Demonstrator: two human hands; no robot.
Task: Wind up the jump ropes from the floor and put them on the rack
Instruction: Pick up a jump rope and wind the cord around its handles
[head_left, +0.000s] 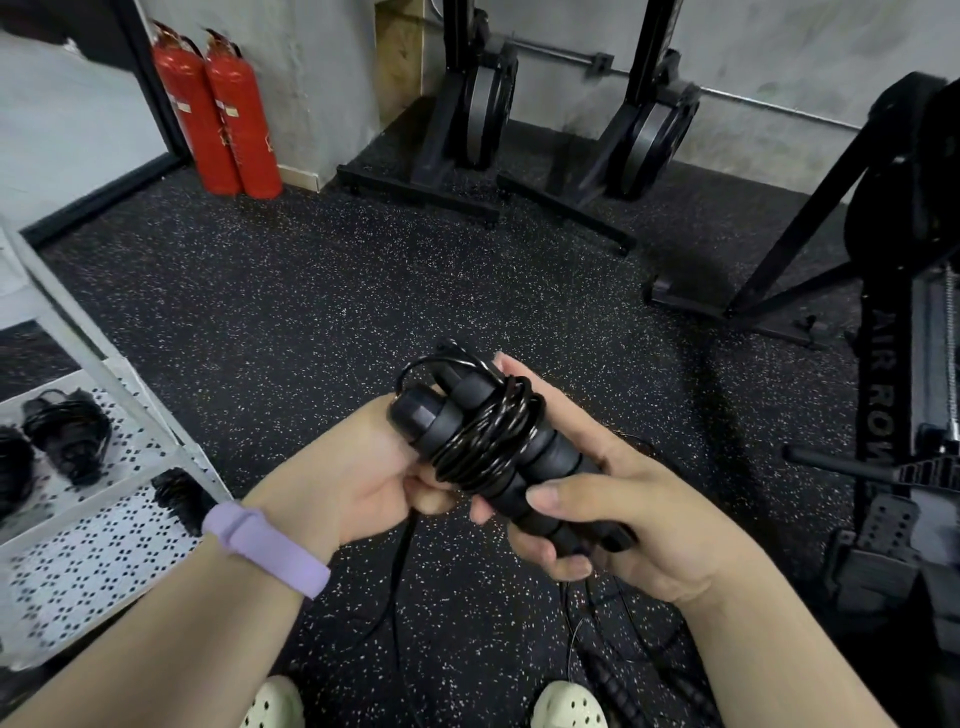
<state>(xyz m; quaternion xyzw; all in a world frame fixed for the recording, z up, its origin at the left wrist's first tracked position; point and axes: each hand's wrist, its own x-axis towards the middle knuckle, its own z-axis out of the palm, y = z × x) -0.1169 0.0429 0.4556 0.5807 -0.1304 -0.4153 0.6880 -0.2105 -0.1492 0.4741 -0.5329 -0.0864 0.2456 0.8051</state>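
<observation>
Fingers (558, 496) of the right hand (623, 519) curl round the paired handles (540, 462), clamping them so the cord (483, 431) coiled just above the thumb can't slip. Left hand (363, 467) pinches under the coil, probably feeding the loose tail dangling below, though that's hidden. Both palms face inward, forearms converging. The rack (104, 499) waits leftward of the knuckles, wound ropes (65, 431) already shelved.
</observation>
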